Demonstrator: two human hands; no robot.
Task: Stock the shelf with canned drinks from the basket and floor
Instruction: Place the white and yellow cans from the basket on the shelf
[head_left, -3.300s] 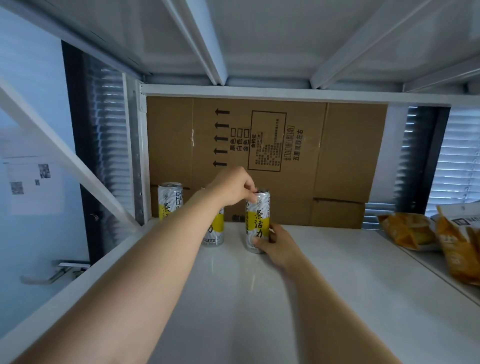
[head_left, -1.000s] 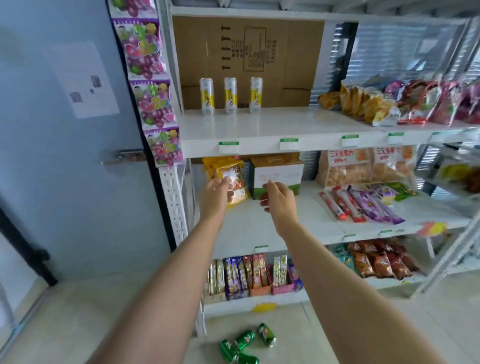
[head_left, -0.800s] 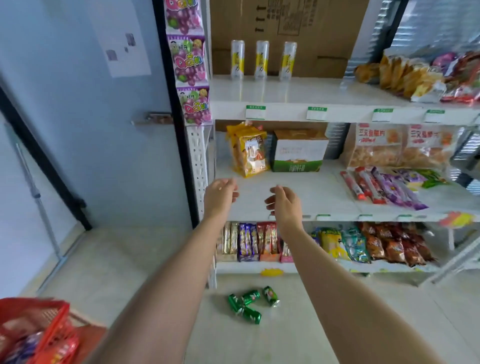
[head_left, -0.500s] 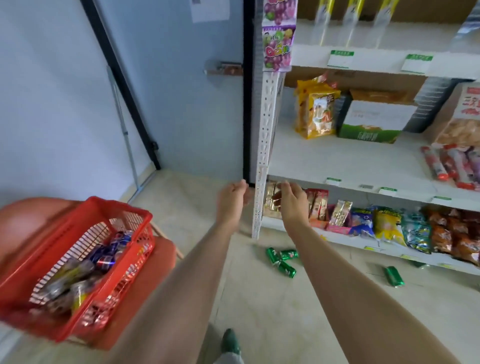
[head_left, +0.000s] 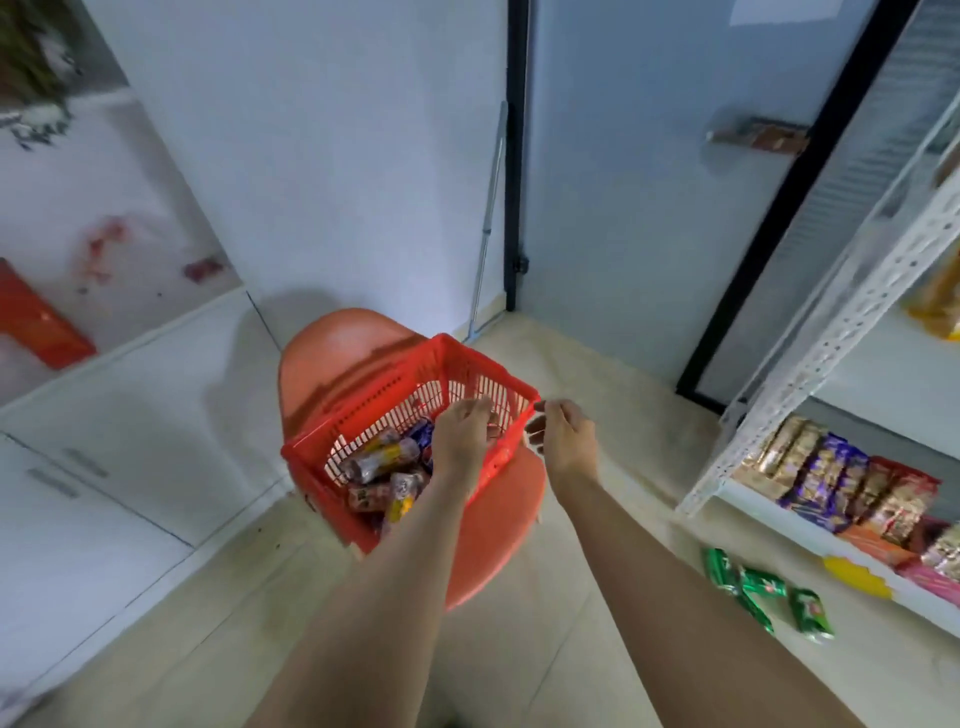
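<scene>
both hands have swung from shelf (head_left: 852, 291) to red basket (head_left: 363, 395)
left hand (head_left: 462, 441) dips among its cans (head_left: 376, 460), grip hidden; right hand (head_left: 563, 441) hangs loose, empty, beside the rim: next pick starting. green cans (head_left: 763, 592) lie on the floor (head_left: 623, 374).

red mesh basket (head_left: 363, 415), orange chair (head_left: 332, 353), 3 green cans (head_left: 763, 592), white shelf frame (head_left: 831, 332)

Single head-worn wide-angle view, looking steeply down and forward at close range: basket (head_left: 358, 397) on chair (head_left: 332, 348) central, floor (head_left: 597, 374) beyond, shelf (head_left: 857, 312) at right edge.
</scene>
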